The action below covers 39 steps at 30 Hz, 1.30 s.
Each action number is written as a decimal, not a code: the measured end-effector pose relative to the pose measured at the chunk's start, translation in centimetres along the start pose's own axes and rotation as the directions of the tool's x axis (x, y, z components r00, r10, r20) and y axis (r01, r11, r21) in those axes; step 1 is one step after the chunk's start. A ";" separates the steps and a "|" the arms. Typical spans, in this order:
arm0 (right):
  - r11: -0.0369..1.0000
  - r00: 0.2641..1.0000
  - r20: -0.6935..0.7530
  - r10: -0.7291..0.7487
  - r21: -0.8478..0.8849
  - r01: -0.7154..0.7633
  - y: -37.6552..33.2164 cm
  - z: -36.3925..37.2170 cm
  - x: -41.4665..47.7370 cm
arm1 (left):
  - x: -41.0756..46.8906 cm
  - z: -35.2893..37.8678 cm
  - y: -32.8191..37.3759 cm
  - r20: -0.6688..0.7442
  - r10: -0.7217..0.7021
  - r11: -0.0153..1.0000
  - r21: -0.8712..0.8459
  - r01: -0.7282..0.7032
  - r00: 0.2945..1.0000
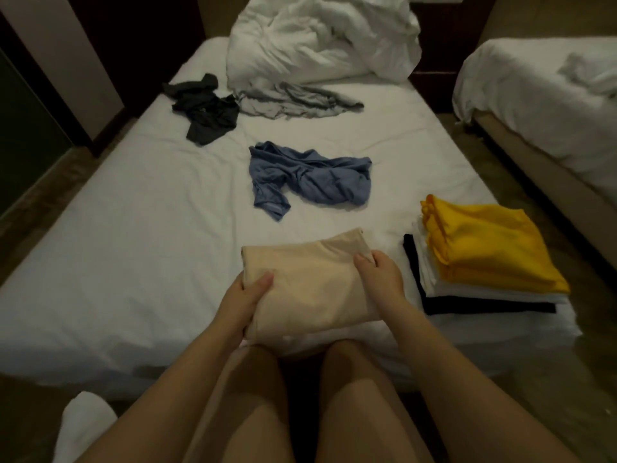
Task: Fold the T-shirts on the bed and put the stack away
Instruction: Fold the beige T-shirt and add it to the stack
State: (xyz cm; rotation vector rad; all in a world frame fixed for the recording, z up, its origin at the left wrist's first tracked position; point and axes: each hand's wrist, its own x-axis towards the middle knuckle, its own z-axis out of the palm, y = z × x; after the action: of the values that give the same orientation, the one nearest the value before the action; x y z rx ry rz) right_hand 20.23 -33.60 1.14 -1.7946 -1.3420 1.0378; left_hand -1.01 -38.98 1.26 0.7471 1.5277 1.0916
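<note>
Both hands, left hand [248, 297] and right hand [380, 274], fingers clamped on folded beige cotton T-shirt [303, 282] at near edge of white-sheeted bed [133, 245], folded yellow-topped stack [484, 259] right, crumpled blue shirt [310, 177] beyond, dim bedroom

On my left the bed [110, 248] is open sheet, free for me to pass. Near right, the folded stack [484, 259] blocks that corner. Straight ahead the crumpled blue shirt [310, 178] lies in my way, with bare sheet between it and the stack
</note>
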 end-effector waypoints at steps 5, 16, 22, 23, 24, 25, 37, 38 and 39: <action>0.991 0.970 -0.203 -0.135 -0.030 0.132 -2.7 -5.1 -0.6 | -2.3 3.6 4.7 0.003 0.126 0.992 0.017 -0.126 0.992; 0.974 0.877 -0.426 -0.220 -0.050 0.220 -2.6 -21.5 1.0 | -4.6 17.7 10.2 0.041 0.262 0.957 0.120 -0.265 0.964; 0.988 0.888 -0.434 -0.155 -0.084 0.131 0.7 -27.5 4.1 | -3.3 25.2 9.9 0.135 0.249 0.931 0.240 -0.276 0.959; 0.990 0.891 -0.435 -0.134 -0.087 0.106 1.4 -28.2 4.7 | -2.8 26.3 9.9 0.155 0.247 0.922 0.266 -0.282 0.956; 0.993 0.893 -0.436 -0.110 -0.089 0.079 2.1 -28.7 5.3 | -2.2 27.2 9.9 0.173 0.247 0.913 0.289 -0.289 0.953; 0.995 0.897 -0.435 -0.082 -0.084 0.050 2.8 -29.2 5.9 | -1.7 28.1 10.1 0.197 0.244 0.902 0.313 -0.297 0.950; 0.979 0.926 -0.360 0.117 -0.117 -0.169 9.7 -27.0 11.5 | 4.1 31.2 5.2 0.195 0.175 0.733 0.629 -0.260 0.965; 0.971 0.925 -0.358 0.125 -0.146 -0.188 10.3 -26.4 11.9 | 4.4 31.2 4.9 0.171 0.180 0.716 0.653 -0.248 0.969; 0.964 0.920 -0.369 0.132 -0.169 -0.206 10.9 -25.8 12.1 | 4.7 31.3 4.7 0.153 0.186 0.702 0.671 -0.240 0.971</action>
State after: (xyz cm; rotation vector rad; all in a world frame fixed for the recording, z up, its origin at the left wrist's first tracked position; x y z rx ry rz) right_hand 49.77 -25.89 1.33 -2.1628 -1.1150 0.6309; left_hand 27.73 -25.06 3.18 1.4940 1.8255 0.6119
